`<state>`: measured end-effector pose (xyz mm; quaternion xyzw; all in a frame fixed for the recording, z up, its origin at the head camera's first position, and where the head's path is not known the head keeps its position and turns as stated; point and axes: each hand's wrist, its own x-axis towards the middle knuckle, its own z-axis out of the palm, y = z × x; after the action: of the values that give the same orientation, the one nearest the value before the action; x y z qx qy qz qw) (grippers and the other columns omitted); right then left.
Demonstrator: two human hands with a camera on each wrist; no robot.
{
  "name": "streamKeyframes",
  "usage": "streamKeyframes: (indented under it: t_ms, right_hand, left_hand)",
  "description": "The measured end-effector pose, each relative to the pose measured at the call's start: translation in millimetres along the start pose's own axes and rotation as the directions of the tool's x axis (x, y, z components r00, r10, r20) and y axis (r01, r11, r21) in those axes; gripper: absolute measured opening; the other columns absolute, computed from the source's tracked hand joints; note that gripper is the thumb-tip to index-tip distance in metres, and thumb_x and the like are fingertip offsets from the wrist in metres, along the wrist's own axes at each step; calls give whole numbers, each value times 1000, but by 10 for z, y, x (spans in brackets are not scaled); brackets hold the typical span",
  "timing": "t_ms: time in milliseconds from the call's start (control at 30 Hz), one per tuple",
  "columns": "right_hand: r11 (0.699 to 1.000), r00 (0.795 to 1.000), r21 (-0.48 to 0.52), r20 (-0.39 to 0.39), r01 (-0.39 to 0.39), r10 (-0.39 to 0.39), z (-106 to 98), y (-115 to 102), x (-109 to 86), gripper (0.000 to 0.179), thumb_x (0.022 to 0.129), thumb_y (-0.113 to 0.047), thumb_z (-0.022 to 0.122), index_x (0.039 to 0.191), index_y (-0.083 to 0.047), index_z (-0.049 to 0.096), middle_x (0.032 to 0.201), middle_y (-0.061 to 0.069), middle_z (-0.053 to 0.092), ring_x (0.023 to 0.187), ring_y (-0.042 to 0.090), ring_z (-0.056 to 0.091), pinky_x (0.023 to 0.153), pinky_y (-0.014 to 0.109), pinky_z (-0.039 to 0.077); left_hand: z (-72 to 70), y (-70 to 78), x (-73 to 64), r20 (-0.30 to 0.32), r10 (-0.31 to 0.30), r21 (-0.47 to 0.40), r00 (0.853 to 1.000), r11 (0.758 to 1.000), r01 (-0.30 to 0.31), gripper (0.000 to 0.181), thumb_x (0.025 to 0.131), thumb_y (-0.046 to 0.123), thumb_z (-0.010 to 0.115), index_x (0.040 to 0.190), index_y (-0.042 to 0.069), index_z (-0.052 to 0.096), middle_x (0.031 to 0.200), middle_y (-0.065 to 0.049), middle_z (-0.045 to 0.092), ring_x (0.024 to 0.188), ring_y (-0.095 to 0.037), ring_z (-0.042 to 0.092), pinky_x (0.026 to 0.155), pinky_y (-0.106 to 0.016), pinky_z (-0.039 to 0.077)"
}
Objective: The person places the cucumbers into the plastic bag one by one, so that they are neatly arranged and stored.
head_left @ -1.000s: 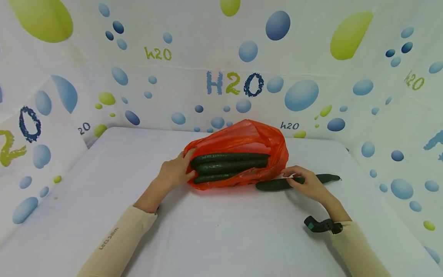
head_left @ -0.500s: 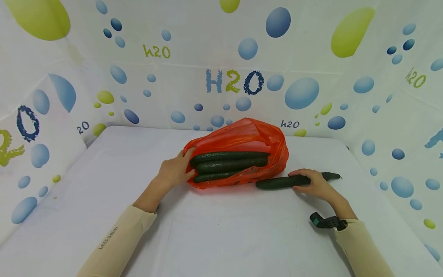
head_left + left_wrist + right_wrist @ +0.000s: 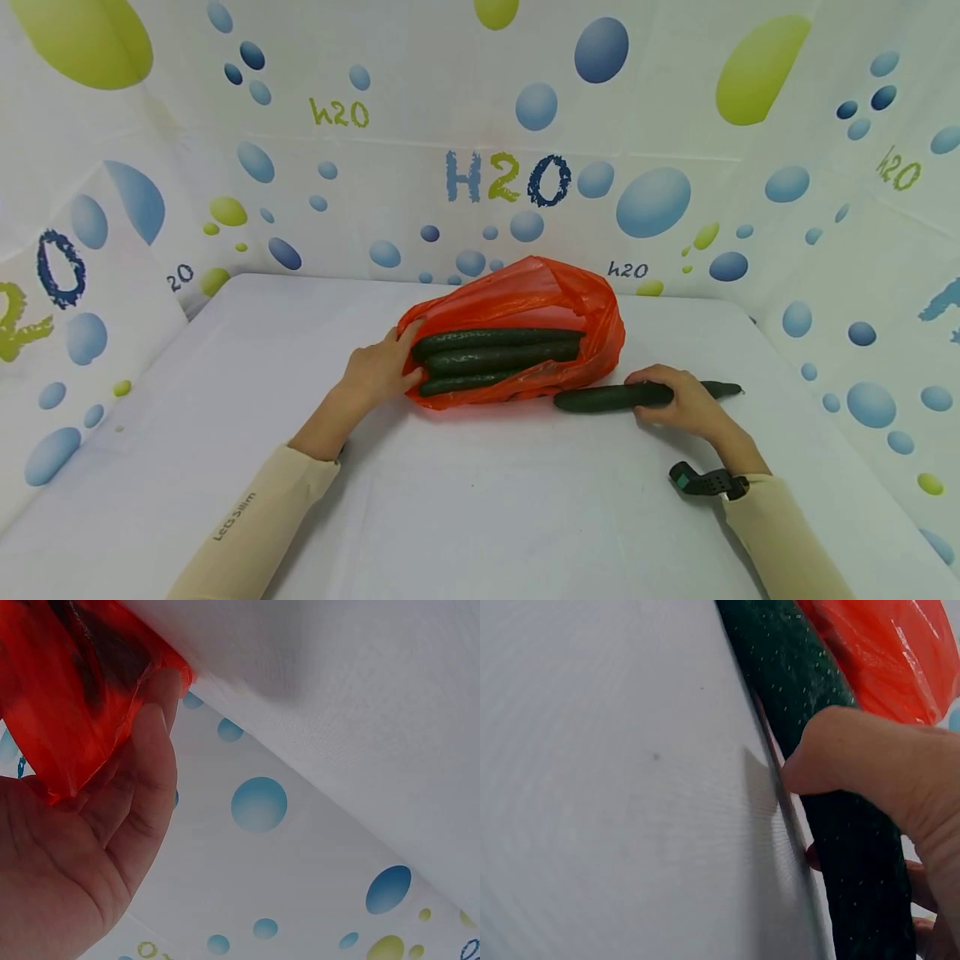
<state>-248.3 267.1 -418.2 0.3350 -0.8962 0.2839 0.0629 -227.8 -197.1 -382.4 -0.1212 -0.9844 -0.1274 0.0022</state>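
A red plastic bag (image 3: 540,279) lies on its side in the head view, its opening towards me. Several dark green cucumbers (image 3: 502,360) lie lengthwise inside it. My left hand (image 3: 375,372) holds the bag's edge at the left end, and the left wrist view shows its fingers (image 3: 154,765) bent against the red film. To the right, my right hand (image 3: 684,402) grips a loose cucumber (image 3: 600,399) around its middle. In the right wrist view the thumb lies across that cucumber (image 3: 866,877), with other fingertips on the far side. Its left end is by the bag's lower right corner.
A white cloth (image 3: 472,517) covers the table. Behind it and at both sides hangs a white curtain (image 3: 420,75) with blue and green spots and H2O lettering. A black band with a device (image 3: 708,481) sits on my right wrist.
My right hand has moved right along the loose cucumber and closed around it. The cucumber's pointed tip has dropped slightly in the view. My left hand and the bag have stayed put.
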Motion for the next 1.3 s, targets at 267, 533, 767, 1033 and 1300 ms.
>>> streamKeyframes:
  t_ms: [267,533,767,1033,1300]
  right_hand:
    - [997,998,42,27,60,-61,-17,-52,-4,39,73,-6,82,109,-15,69,104,-1,68,96,14,60,89,26,51]
    - [995,992,69,96,71,-78,-67,-145,19,39,73,-5,81,108,-17,69,103,-6,68,94,7,59,85,24,52]
    - [991,980,55,152,121,-128,-93,-332,60,39,76,-7,79,110,-21,69,104,-8,67,94,8,59,84,28,53]
    - [972,966,23,108,234,-236,-127,-624,119,43,73,-6,80,112,-20,70,105,-8,67,95,8,60,83,29,55]
    - [928,927,110,82,357,-366,-188,-913,280,52,71,-3,83,118,-18,68,113,-4,67,102,9,61,86,25,54]
  left_hand:
    - [-2,2,-13,3,-6,-8,1000,1000,6,76,90,27,65,152,10,24,130,-29,51,62,-31,60,60,-43,56]
    - [-10,0,-40,-7,-7,-14,1000,1000,7,76,90,26,66,151,10,25,129,-28,52,60,-30,59,59,-42,55]
    - [-22,16,-24,-1,-2,-14,1000,1000,2,76,90,28,66,152,11,25,128,-28,52,61,-28,59,61,-43,56]
    - [-26,32,-11,10,-2,-4,1000,1000,2,77,90,28,67,152,12,24,130,-28,52,62,-28,60,61,-42,56]
    - [-45,8,-15,6,-6,-9,1000,1000,7,78,90,29,67,152,11,24,130,-28,52,65,-29,61,64,-44,57]
